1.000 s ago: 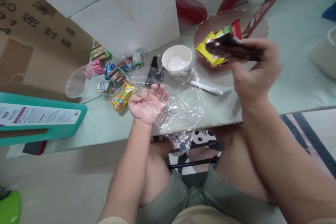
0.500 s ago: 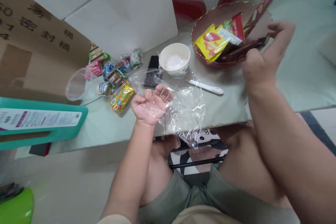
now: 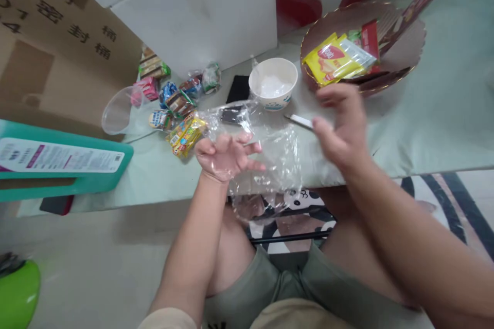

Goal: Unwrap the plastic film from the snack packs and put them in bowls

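Note:
My left hand [image 3: 227,157] is palm up at the near edge of the table. A thin clear plastic bag [image 3: 283,157] hangs from it, apparently caught at the thumb and forefinger, while the other fingers spread apart. The bag droops over the table edge to the right. My right hand [image 3: 343,131], slightly blurred, hovers between the bag and the pink bowl [image 3: 419,49], its fingers curved and apart with nothing seen in them. Yellow snack packets [image 3: 330,61] and a long brown wrapper [image 3: 424,2] lie in that bowl. Partly behind my right thumb is a white-handled knife [image 3: 301,122].
A white paper cup [image 3: 275,100] holding something pale stands beyond the bag, beside a black phone [image 3: 237,90]. Several wrapped snacks [image 3: 185,133] and a clear plastic cup [image 3: 119,113] sit left. Cardboard [image 3: 77,77] and white boxes [image 3: 216,20] border the back; a green jug [image 3: 116,169] stands left.
My right hand has moved left and down, away from the bowl's right side. My left fingers have spread wider, and the bag has shifted with them. The view has turned slightly.

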`<act>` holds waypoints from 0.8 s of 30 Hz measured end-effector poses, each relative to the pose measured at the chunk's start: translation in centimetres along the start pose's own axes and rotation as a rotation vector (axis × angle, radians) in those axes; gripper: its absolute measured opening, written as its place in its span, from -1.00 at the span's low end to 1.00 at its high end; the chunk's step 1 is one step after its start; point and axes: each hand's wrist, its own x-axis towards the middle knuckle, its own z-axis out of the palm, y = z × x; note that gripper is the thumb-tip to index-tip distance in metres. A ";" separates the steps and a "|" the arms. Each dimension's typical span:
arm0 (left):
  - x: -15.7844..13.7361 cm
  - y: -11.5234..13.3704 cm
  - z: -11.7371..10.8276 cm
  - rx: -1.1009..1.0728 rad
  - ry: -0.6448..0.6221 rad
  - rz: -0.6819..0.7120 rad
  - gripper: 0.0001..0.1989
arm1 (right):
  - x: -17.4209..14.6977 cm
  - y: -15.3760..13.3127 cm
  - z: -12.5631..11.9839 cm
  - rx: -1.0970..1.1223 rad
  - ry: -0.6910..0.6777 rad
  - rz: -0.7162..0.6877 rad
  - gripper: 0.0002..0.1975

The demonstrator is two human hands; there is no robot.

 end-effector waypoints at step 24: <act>2.7 1.5 -1.9 0.225 0.451 0.270 -0.81 | -1.3 -0.6 1.9 0.039 -0.285 0.698 -0.65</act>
